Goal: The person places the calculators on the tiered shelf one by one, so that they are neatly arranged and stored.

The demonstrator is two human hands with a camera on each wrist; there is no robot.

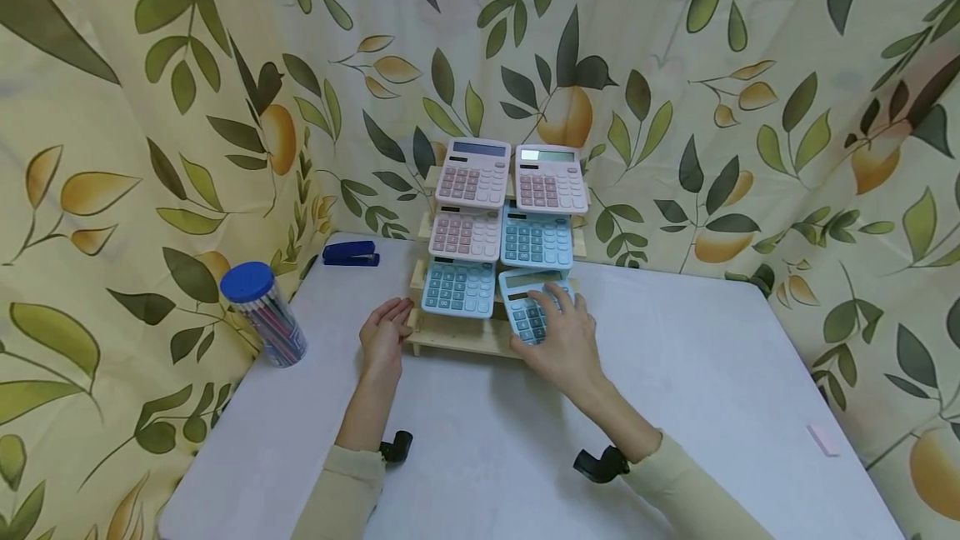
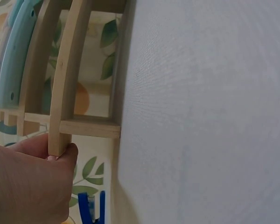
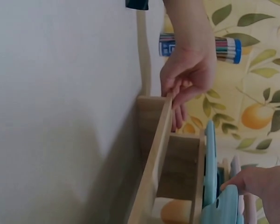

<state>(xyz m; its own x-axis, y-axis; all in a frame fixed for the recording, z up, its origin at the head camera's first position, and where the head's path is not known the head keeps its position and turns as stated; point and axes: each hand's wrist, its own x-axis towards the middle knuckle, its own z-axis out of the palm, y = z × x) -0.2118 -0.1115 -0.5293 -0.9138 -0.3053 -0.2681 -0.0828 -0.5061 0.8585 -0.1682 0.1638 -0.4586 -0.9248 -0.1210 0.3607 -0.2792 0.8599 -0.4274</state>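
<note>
A stepped wooden rack (image 1: 465,335) bears pink and blue calculators in two columns. My left hand (image 1: 382,340) pinches the left end of its lowest front slat (image 2: 60,102), thumb on one side and fingers on the other. My right hand (image 1: 566,348) grips a blue calculator (image 1: 527,322) at the lower right, which sits tilted and is partly covered by the fingers. Beside it on the left rests another blue calculator (image 1: 459,288). Above are a pink calculator (image 1: 465,233) and a blue calculator (image 1: 537,238), then two pink calculators (image 1: 472,173) on top.
Left of the rack stands a clear tub of pencils (image 1: 276,325) with a blue lid. A dark blue stapler (image 1: 350,254) lies behind it near the curtain. On the white table (image 1: 675,357), a small pink slip (image 1: 823,440) lies by the right edge. Patterned curtain surrounds the table.
</note>
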